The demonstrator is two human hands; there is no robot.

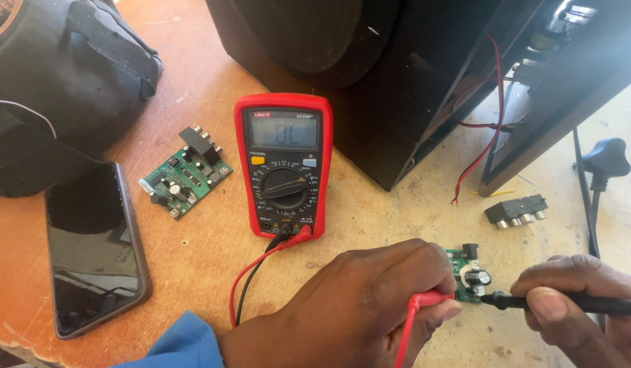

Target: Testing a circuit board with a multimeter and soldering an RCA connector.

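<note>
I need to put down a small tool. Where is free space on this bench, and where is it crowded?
Bare bench lies between the black bag and the speaker box, above the meter. A smaller patch lies between the phone and the meter leads. It is crowded around the left hand, right hand and small circuit board.

Two hands: the left hand [356,307] and the right hand [581,307]. Two probes, one red probe [428,300] and one black probe [567,302]. One red meter [284,165]. Two green circuit boards, one beside the meter [182,178] and one between the hands [468,274]. One phone [94,249]. One dark bag [56,82]. One black speaker box [370,82]. One black plug [603,159]. One loose socket block [516,211].
</note>
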